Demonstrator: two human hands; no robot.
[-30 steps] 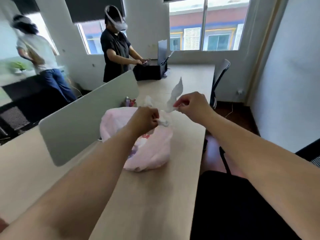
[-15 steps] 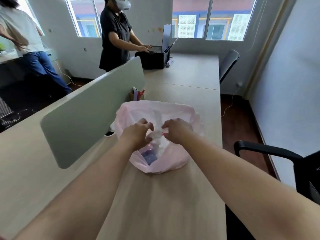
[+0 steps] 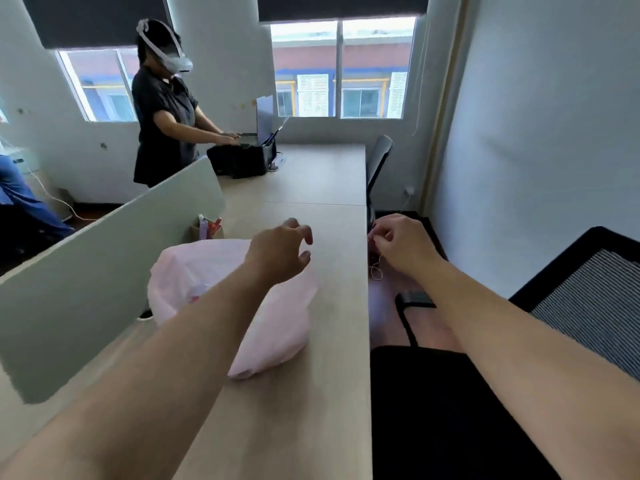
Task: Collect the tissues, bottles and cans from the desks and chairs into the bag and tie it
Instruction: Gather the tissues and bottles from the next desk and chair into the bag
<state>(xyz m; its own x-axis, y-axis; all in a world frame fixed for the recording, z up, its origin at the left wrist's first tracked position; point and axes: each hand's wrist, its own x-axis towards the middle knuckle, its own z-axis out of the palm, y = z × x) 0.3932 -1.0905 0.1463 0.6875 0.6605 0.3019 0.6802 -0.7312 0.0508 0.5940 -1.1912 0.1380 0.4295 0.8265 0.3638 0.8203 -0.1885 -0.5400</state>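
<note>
The filled bag [image 3: 277, 327] lies on the desk [image 3: 329, 403], knot hidden; left hand [image 3: 277, 258] hovers loosely spread and empty, right hand [image 3: 405, 244] pinches a thin thread [image 3: 376, 271], so tying seems unfinished.

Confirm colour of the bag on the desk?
Pale pink, plain: the bag lies on the light wood desk. Head view, the only one, shows it.

No text, label, brand or number is readable on anything here.
</note>
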